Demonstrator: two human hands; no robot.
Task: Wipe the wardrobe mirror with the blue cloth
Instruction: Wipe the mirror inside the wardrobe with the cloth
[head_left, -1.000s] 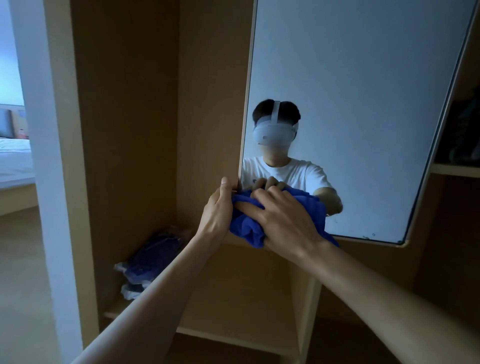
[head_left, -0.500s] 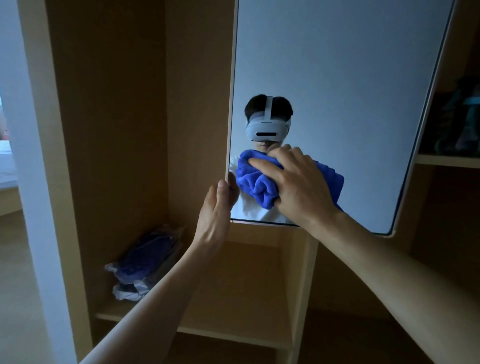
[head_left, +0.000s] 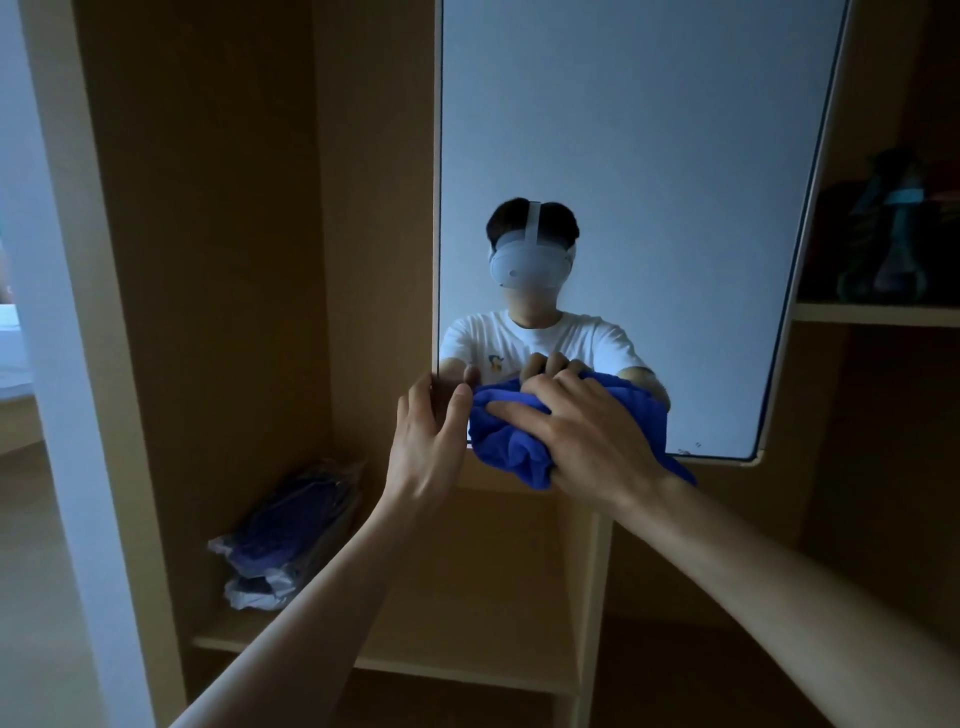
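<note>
The blue cloth (head_left: 509, 441) is bunched into a wad and pressed against the lower left corner of the wardrobe mirror (head_left: 649, 156), with part of it hanging past the glass's bottom edge. It is held by the right grip (head_left: 592, 441), whose fingers are curled over the top of the wad and whose palm bears toward the glass. The mirror is tall and narrow, so its long axis runs straight up from the cloth. Nearly all of the glass lies above the right grip and to its right (only the bottom corner is covered at this instant). The next stroke would therefore seem to be called for upward or across, away from the corner.

Just beside the cloth, the mirror's left edge is pinched by the left grip (head_left: 423, 441), with the thumb on the front and the fingers wrapped behind. The panel is judged to be steadied in this way against the wiping pressure. The left grip is nearer the edge and the right is nearer the unwiped field.

Lower left, a plastic-wrapped dark bundle (head_left: 291, 530) lies on a wardrobe shelf (head_left: 415, 670).
</note>
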